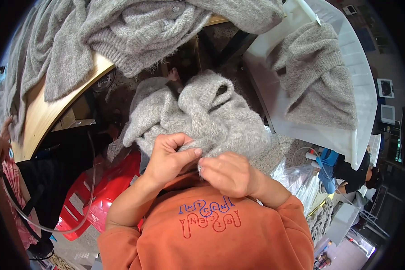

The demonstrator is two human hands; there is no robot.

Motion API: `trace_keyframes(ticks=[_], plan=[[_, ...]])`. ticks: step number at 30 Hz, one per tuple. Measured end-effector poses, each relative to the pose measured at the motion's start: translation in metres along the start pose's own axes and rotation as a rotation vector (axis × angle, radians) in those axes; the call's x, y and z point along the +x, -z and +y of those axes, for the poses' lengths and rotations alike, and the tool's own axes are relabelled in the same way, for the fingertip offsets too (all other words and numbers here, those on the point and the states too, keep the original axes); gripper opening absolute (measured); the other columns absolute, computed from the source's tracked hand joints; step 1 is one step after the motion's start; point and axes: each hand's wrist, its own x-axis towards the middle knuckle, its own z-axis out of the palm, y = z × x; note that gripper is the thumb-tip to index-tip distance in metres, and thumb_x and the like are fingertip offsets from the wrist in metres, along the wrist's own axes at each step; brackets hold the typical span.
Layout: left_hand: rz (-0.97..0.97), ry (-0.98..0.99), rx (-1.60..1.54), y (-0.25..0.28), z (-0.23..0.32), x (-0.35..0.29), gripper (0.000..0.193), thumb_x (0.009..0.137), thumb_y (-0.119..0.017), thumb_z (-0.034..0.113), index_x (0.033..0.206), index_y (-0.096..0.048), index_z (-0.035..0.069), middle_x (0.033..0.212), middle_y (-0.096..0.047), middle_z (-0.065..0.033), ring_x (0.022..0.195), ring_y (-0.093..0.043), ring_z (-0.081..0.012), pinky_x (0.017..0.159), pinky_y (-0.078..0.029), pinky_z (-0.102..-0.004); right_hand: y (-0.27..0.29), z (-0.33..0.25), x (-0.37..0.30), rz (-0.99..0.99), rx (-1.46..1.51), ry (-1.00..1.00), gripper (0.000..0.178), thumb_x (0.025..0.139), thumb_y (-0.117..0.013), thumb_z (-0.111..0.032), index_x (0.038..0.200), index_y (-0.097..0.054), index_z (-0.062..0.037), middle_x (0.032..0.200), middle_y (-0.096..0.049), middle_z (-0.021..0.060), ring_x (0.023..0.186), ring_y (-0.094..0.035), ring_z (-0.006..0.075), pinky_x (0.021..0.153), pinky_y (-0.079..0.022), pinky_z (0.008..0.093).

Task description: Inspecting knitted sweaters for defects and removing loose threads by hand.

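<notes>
A grey fuzzy knit garment (pixel 238 121) lies bunched over my lap. My left hand (pixel 171 157) pinches its near edge, thumb pressed against the curled fingers. Close beside it, my right hand (pixel 227 173) is closed in a pinch at the same edge. A small pale bit shows at the right fingertips, too small to name. The two hands almost touch in front of my orange top. Part of the knit's edge is hidden behind the fingers.
More grey knitwear (pixel 144 27) is heaped on a curved wooden table (pixel 36 130) ahead. A white plastic bin (pixel 364 99) at right has another grey knit piece (pixel 321 81) over it. Red plastic stools (pixel 108 202) stand at left. Another person's hand (pixel 3 135) shows far left.
</notes>
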Motion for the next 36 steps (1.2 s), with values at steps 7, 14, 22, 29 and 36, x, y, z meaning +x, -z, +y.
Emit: trace_keyframes(ticks=[7, 14, 22, 29, 36], plan=[[-0.175, 0.050, -0.026, 0.000, 0.002, -0.003, 0.008, 0.082, -0.058, 0.002, 0.075, -0.059, -0.001, 0.056, -0.051, 0.0011, 0.047, -0.043, -0.0030, 0.040, -0.032, -0.0193, -0.002, 0.004, 0.002, 0.122, -0.080, 0.053, 0.019, 0.061, -0.061, -0.007, 0.078, -0.056, -0.0019, 0.079, -0.055, 0.0069, 0.061, -0.055, 0.0146, 0.047, -0.041, 0.0242], [-0.205, -0.057, 0.078, 0.005, -0.003, -0.004, 0.007, 0.082, -0.058, 0.002, 0.078, -0.058, -0.004, 0.068, -0.052, 0.0000, 0.054, -0.045, -0.0043, 0.045, -0.033, -0.0192, -0.006, 0.004, -0.003, 0.139, -0.111, -0.009, 0.023, 0.058, -0.066, -0.002, 0.080, -0.058, -0.0007, 0.077, -0.056, 0.0069, 0.059, -0.055, 0.0184, 0.047, -0.043, 0.0266], [-0.095, -0.177, 0.402, 0.011, -0.009, -0.003, 0.009, 0.075, -0.066, 0.003, 0.081, -0.062, -0.001, 0.063, -0.057, -0.0024, 0.058, -0.051, -0.0061, 0.052, -0.041, -0.0231, -0.011, 0.011, -0.001, 0.075, -0.039, -0.122, 0.020, 0.060, -0.061, -0.006, 0.078, -0.056, 0.0003, 0.081, -0.056, 0.0100, 0.063, -0.056, 0.0193, 0.048, -0.044, 0.0279], [-0.034, -0.308, 0.547, 0.016, -0.019, -0.003, 0.011, 0.072, -0.067, 0.003, 0.082, -0.063, 0.000, 0.067, -0.061, -0.0078, 0.059, -0.055, -0.0104, 0.054, -0.043, -0.0244, -0.016, 0.017, 0.001, 0.073, 0.176, -0.247, 0.021, 0.060, -0.059, 0.008, 0.080, -0.056, 0.0023, 0.085, -0.059, 0.0158, 0.063, -0.059, 0.0261, 0.050, -0.047, 0.0314], [0.147, -0.482, 0.663, 0.006, -0.027, -0.009, 0.013, 0.069, -0.067, -0.002, 0.081, -0.064, -0.001, 0.068, -0.062, -0.0099, 0.059, -0.059, -0.0144, 0.053, -0.045, -0.0251, -0.012, 0.012, 0.001, -0.007, 0.306, -0.485, 0.026, 0.062, -0.054, 0.010, 0.086, -0.056, 0.0015, 0.080, -0.058, 0.0140, 0.063, -0.059, 0.0273, 0.055, -0.048, 0.0324]])
